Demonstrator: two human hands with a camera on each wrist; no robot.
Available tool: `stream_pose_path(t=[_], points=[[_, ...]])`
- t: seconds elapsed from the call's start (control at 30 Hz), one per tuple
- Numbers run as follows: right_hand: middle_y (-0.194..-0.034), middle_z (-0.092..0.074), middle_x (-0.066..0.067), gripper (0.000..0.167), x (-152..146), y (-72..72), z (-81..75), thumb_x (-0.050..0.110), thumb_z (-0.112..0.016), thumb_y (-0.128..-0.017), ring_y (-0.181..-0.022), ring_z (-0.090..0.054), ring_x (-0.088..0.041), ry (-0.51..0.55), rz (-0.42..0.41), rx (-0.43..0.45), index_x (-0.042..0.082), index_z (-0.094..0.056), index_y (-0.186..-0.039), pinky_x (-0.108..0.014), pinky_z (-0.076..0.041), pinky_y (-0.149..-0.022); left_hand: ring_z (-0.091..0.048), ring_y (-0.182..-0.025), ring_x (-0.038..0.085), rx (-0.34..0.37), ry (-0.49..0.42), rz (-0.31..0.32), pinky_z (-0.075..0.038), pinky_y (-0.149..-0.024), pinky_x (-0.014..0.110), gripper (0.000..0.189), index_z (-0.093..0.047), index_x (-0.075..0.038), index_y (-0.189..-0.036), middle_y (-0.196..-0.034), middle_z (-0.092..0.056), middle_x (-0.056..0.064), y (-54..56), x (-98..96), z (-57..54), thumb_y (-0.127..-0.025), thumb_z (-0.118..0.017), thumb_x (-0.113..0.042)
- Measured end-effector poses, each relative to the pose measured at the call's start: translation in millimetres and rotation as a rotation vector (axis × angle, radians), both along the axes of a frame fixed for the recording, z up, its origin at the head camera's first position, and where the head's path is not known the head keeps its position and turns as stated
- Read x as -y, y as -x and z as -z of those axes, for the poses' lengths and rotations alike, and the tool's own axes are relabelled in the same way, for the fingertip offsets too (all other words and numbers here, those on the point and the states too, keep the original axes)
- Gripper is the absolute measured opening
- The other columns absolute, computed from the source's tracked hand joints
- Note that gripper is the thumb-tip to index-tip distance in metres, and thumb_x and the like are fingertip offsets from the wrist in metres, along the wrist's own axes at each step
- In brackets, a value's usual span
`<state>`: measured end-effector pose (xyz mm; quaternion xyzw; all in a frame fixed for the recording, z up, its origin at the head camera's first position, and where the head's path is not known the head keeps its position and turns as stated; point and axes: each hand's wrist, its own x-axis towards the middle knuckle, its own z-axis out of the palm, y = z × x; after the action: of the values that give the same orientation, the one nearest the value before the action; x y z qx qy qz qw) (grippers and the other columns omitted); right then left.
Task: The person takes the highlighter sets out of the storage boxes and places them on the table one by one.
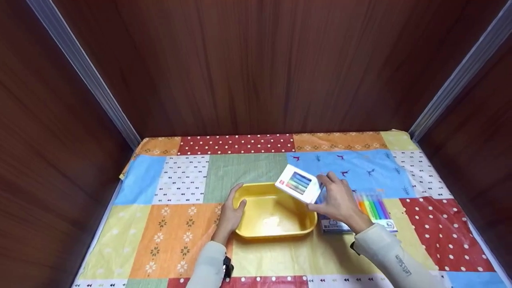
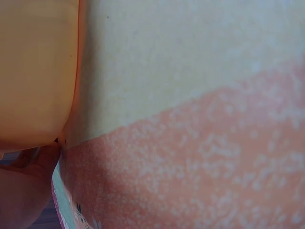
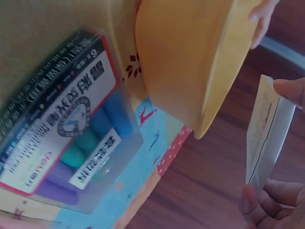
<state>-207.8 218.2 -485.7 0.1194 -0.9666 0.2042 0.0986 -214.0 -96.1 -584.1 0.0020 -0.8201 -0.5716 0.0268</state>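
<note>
A yellow plastic basin stands on the patchwork tablecloth. My left hand grips its left end, thumb over the rim and fingers along the outside; in the left wrist view only part of that hand shows beside the basin wall. My right hand holds a small white box, tilted, over the basin's far right corner. Through the box's window several coloured sticks show. In the right wrist view the box is seen edge-on, pinched between thumb and fingers.
Right of the basin lies a clear pack of bright coloured pens, next to a pack with a dark label, both partly under my right hand. The right wrist view shows a marker pack close up. Brown wood-look panels enclose the table.
</note>
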Motion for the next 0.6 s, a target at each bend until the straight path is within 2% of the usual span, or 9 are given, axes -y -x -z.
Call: stream_pose_path(t=[0.13,0.33,0.6], points=[[-0.11,-0.057,-0.011,0.088,-7.0,-2.7,3.5,0.043,-0.089,-0.062,-0.085,-0.054,-0.032,0.014,0.066,-0.006,0.001,-0.061,-0.134,-0.041,-0.047,-0.072,-0.039,-0.147,0.038,0.004,0.007,0.008,-0.034,-0.119,0.059,0.054,-0.043,-0.023,-0.152,-0.16,-0.043,0.008,-0.3,1.2,-0.7,-0.101,-0.058,-0.013],[-0.119,-0.056,-0.018,0.087,-22.0,-5.8,4.2,0.043,-0.088,-0.065,-0.092,-0.056,-0.038,0.064,0.139,0.009,-0.002,-0.059,-0.134,-0.049,-0.049,-0.079,-0.039,-0.148,0.038,0.004,0.008,0.001,-0.033,-0.12,0.059,0.054,-0.044,-0.024,-0.152,-0.16,-0.043,0.008,-1.0,2.1,0.7,-0.101,-0.058,-0.012],[-0.117,-0.055,-0.02,0.09,-53.2,-8.1,4.9,0.043,-0.089,-0.066,-0.091,-0.055,-0.038,0.122,0.262,0.001,-0.003,-0.057,-0.137,-0.045,-0.045,-0.076,-0.041,-0.146,0.039,0.018,0.022,0.002,-0.037,-0.116,0.06,0.053,-0.043,-0.028,-0.152,-0.16,-0.042,0.007,-0.8,1.9,-0.1,-0.102,-0.058,-0.016]])
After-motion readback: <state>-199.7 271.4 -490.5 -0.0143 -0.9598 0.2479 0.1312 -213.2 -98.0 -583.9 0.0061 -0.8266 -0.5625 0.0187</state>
